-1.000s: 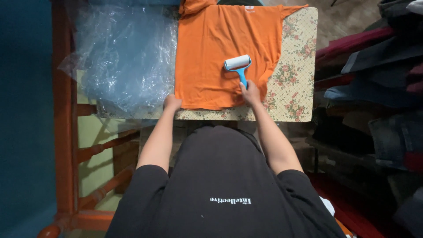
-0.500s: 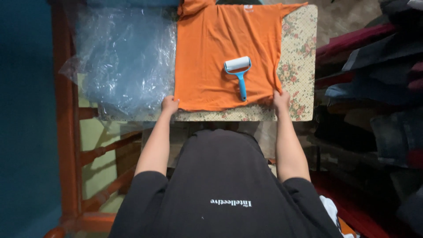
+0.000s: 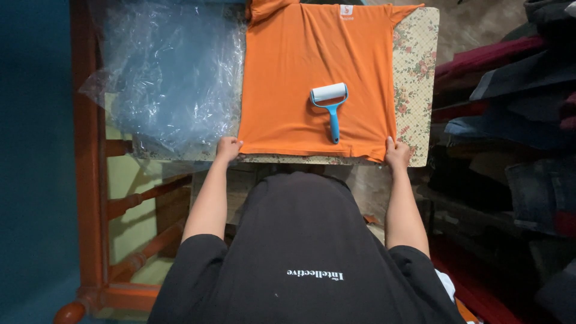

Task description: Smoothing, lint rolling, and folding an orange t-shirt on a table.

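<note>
On the floral table (image 3: 417, 78), an orange shirt (image 3: 300, 78) bears a white neck label (image 3: 346, 10).

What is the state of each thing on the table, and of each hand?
orange T-shirt: spread flat on the table, held at both bottom corners.
lint roller: lying loose on the shirt, handle toward the person.
clear plastic bags: crumpled pile beside the shirt.
left hand: gripping the shirt's bottom left corner.
right hand: gripping the shirt's bottom right corner.
floral table cover: flat under the shirt.
</note>
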